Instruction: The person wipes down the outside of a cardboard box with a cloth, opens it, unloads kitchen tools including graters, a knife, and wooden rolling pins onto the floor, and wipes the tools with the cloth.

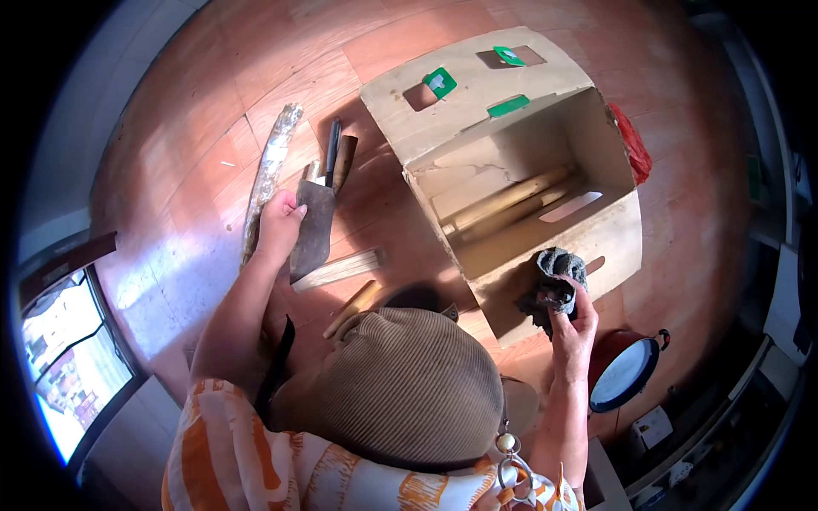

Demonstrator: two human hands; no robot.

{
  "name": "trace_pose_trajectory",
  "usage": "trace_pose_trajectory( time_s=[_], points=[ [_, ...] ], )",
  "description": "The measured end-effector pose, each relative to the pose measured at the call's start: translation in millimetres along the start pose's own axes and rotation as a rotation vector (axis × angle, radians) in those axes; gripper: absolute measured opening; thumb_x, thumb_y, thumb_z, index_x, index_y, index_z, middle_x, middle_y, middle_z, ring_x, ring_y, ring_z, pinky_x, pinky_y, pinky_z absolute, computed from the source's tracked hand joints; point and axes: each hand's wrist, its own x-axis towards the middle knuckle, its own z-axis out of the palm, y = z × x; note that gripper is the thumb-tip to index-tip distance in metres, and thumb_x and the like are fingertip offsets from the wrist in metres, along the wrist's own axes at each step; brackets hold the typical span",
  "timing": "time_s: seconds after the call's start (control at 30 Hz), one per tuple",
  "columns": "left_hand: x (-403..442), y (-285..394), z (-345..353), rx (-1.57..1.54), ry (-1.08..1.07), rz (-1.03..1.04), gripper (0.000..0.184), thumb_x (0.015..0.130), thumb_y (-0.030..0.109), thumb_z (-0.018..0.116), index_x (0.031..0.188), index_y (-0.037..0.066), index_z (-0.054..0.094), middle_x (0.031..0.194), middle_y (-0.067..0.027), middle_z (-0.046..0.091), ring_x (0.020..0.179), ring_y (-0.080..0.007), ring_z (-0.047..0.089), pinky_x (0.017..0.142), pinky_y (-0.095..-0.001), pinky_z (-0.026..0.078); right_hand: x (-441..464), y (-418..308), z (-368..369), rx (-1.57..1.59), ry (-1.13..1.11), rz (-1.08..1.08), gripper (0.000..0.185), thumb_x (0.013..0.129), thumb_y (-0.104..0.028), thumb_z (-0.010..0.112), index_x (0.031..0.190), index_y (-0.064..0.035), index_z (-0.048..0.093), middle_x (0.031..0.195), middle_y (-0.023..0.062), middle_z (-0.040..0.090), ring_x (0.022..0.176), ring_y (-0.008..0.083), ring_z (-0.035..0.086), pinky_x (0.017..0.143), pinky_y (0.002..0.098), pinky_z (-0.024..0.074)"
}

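My left hand [279, 223] is closed on the side of a cleaver [313, 223], its thumb on the dark, broad blade. Beyond the blade, a black handle [333, 145] and a brown wooden handle [345, 162] stick out; which tools they belong to is hard to make out. A long, mottled, wrapped-looking strip [271, 166] lies beside this hand. In my right hand [573, 328] is a crumpled dark grey rag [555, 285], held up near the corner of an open cardboard box [498, 281]. Inside the box lie wooden rods [515, 204].
Right of my right arm stands a dark red pot [626, 370] with pale liquid. A red plastic bag [632, 145] shows behind the box. On the tiled floor [213, 111] near my knees lie a flat wood strip [341, 269] and a short wooden stick [352, 308].
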Motion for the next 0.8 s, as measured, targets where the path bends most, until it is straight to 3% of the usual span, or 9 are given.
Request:
trace_pose_trajectory(
  time_s=[0.13, 0.2, 0.23, 0.37, 0.43, 0.5, 0.6, 0.7, 0.8],
  points=[
    [-9.9, 35.7, -7.7, -0.364, -0.008, 0.026, 0.011, 0.081, -0.001, 0.054, 0.081, 0.007, 0.048, 0.068, 0.0035, 0.049, 0.061, -0.0042, 0.045, 0.057, -0.0173, 0.037, -6.0, -8.4, -0.1, 0.128, -0.046, 0.041, 0.025, 0.083, -0.004, 0.057, 0.107, -0.0009, 0.053, 0.093, 0.0032, 0.057, 0.083, 0.0102, 0.055, 0.075, 0.0233, 0.0459],
    [-9.0, 54.2, -16.0, -0.665, -0.098, 0.09, 0.008, 0.083, -0.001, 0.051, 0.083, 0.007, 0.048, 0.072, 0.0014, 0.052, 0.066, -0.0048, 0.048, 0.061, -0.0181, 0.039, -5.6, -10.2, 2.5, 0.179, -0.072, 0.084, 0.026, 0.083, -0.007, 0.058, 0.108, -0.001, 0.053, 0.093, 0.0039, 0.058, 0.083, 0.0112, 0.057, 0.075, 0.0241, 0.0466],
    [-12.1, 74.4, -19.0, -0.745, -0.13, 0.137, 0.005, 0.084, 0.0, 0.049, 0.086, 0.004, 0.048, 0.08, -0.0026, 0.056, 0.073, -0.0073, 0.052, 0.07, -0.021, 0.043, -5.3, -8.4, 3.7, 0.192, -0.076, 0.073, 0.027, 0.084, -0.009, 0.058, 0.109, -0.001, 0.052, 0.093, 0.0043, 0.059, 0.084, 0.0116, 0.057, 0.075, 0.0242, 0.0469],
    [-7.4, 125.7, -27.9, -0.872, -0.104, 0.18, 0.004, 0.085, 0.001, 0.048, 0.089, 0.001, 0.048, 0.087, -0.0071, 0.057, 0.08, -0.0105, 0.055, 0.078, -0.0245, 0.044, -7.3, -11.1, 4.3, 0.157, -0.066, 0.059, 0.03, 0.084, -0.015, 0.059, 0.11, -0.0015, 0.052, 0.092, 0.0053, 0.06, 0.085, 0.0131, 0.058, 0.073, 0.0251, 0.0483],
    [-3.7, 144.7, -26.7, -0.934, -0.162, 0.318, 0.007, 0.085, 0.001, 0.048, 0.091, 0.0, 0.048, 0.089, -0.009, 0.058, 0.082, -0.0128, 0.056, 0.08, -0.0265, 0.045, -7.5, -10.9, 5.5, 0.204, -0.085, 0.044, 0.031, 0.084, -0.016, 0.06, 0.11, -0.0013, 0.052, 0.092, 0.0061, 0.06, 0.084, 0.0137, 0.059, 0.072, 0.0262, 0.0491],
    [-14.0, 174.2, -4.1, -0.939, -0.256, 0.341, 0.009, 0.083, 0.0, 0.051, 0.091, 0.0, 0.049, 0.085, -0.0073, 0.058, 0.077, -0.0113, 0.057, 0.074, -0.0251, 0.047, -5.2, -10.0, 6.2, 0.27, -0.095, 0.008, 0.037, 0.082, -0.022, 0.062, 0.11, 0.0, 0.051, 0.094, 0.0088, 0.06, 0.083, 0.0164, 0.06, 0.069, 0.0291, 0.0511],
    [-25.3, 193.1, 57.4, -0.974, -0.402, 0.28, 0.008, 0.077, -0.001, 0.058, 0.081, 0.003, 0.053, 0.075, 0.0015, 0.053, 0.066, -0.0039, 0.048, 0.063, -0.0163, 0.041, -2.2, -21.4, 12.9, 0.385, -0.181, 0.015, 0.046, 0.08, -0.029, 0.064, 0.111, 0.0016, 0.05, 0.098, 0.0112, 0.059, 0.087, 0.0189, 0.059, 0.074, 0.0312, 0.0504],
    [-36.5, 198.1, 116.0, -0.961, -0.652, 0.145, 0.009, 0.078, -0.003, 0.058, 0.082, 0.002, 0.051, 0.078, -0.0005, 0.054, 0.068, -0.0051, 0.051, 0.065, -0.0181, 0.043, 0.7, -29.9, 27.0, 0.473, -0.141, -0.019, 0.044, 0.079, -0.03, 0.064, 0.108, 0.0014, 0.051, 0.094, 0.01, 0.06, 0.084, 0.0176, 0.058, 0.073, 0.0304, 0.0493],
    [-40.1, 204.7, 148.1, -0.82, -0.682, 0.091, 0.01, 0.077, -0.001, 0.06, 0.082, 0.002, 0.051, 0.076, 0.0009, 0.052, 0.066, -0.0036, 0.048, 0.061, -0.0178, 0.042, 6.8, -31.5, 32.7, 0.217, -0.072, 0.085, 0.024, 0.077, -0.013, 0.067, 0.095, -0.0018, 0.056, 0.082, 0.0024, 0.059, 0.073, 0.0097, 0.054, 0.068, 0.0238, 0.0456]
  ],
)
